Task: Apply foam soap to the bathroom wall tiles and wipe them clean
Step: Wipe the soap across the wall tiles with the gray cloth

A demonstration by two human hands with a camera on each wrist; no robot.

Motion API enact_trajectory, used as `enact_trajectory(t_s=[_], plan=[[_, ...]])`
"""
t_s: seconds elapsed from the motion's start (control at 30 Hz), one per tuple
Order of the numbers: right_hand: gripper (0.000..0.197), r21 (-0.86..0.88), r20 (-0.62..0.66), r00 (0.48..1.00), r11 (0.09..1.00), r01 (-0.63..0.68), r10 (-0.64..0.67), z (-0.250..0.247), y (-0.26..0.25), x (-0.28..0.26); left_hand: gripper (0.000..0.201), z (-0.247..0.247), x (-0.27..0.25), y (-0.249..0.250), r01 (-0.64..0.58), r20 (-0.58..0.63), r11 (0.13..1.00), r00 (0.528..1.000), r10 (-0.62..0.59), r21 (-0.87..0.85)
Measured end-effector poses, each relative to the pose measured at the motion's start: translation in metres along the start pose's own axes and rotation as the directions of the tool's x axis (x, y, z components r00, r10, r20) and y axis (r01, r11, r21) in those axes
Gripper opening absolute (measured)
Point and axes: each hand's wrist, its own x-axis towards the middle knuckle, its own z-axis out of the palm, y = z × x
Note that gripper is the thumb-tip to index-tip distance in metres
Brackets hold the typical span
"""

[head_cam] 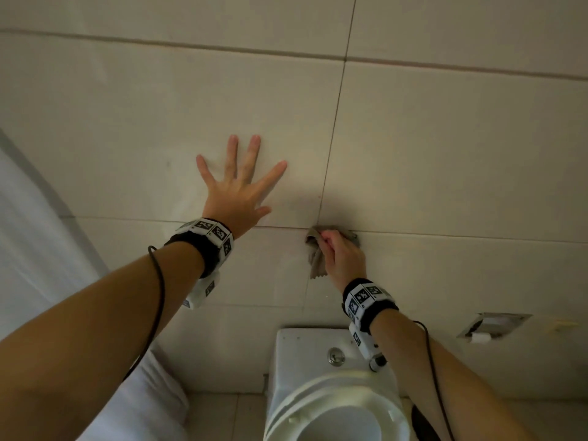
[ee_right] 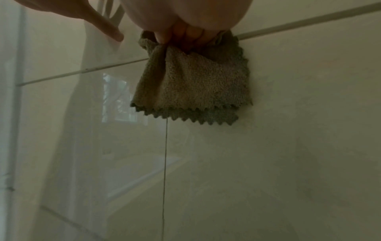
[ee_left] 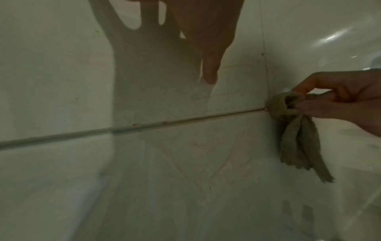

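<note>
Large cream wall tiles with thin grout lines fill the view. My left hand lies flat on a tile, fingers straight and spread. Lower right of it, my right hand grips a bunched grey-brown cloth and presses it on the wall where a horizontal grout line meets a vertical one. In the left wrist view the cloth hangs from my right hand. The right wrist view shows the cloth with a zigzag edge against the tile. No foam shows on the tiles.
A white toilet cistern with a round flush button stands below against the wall, its seat open toward me. A recessed paper holder is set in the wall at lower right. A white curtain hangs at left.
</note>
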Motion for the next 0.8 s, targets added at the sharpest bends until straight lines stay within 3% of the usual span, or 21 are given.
enact_trajectory(t_s=[0.1, 0.23, 0.4, 0.6, 0.8], plan=[[0.010, 0.014, 0.012, 0.999, 0.999, -0.030, 0.030, 0.001, 0.000, -0.002, 0.112, 0.001, -0.001, 0.001, -0.003, -0.001, 1.000, 1.000, 0.003, 0.010], [0.029, 0.048, 0.031, 0.999, 0.998, 0.027, -0.028, 0.000, 0.005, -0.002, 0.111, -0.001, -0.004, 0.005, 0.014, 0.016, 1.000, 1.000, -0.014, 0.006], [0.035, 0.040, 0.034, 0.995, 0.995, 0.088, -0.089, -0.001, 0.008, 0.000, 0.108, -0.003, -0.005, 0.007, 0.020, 0.041, 1.000, 0.999, -0.020, -0.009], [0.030, 0.013, 0.019, 0.991, 0.991, 0.130, -0.130, 0.001, 0.008, -0.004, 0.103, 0.004, -0.008, 0.003, 0.004, 0.016, 1.000, 1.000, -0.004, 0.002], [0.025, 0.006, -0.012, 0.996, 0.996, 0.088, -0.088, 0.007, 0.000, -0.009, 0.097, 0.005, -0.012, -0.006, -0.044, 0.012, 0.999, 0.999, 0.044, -0.006]])
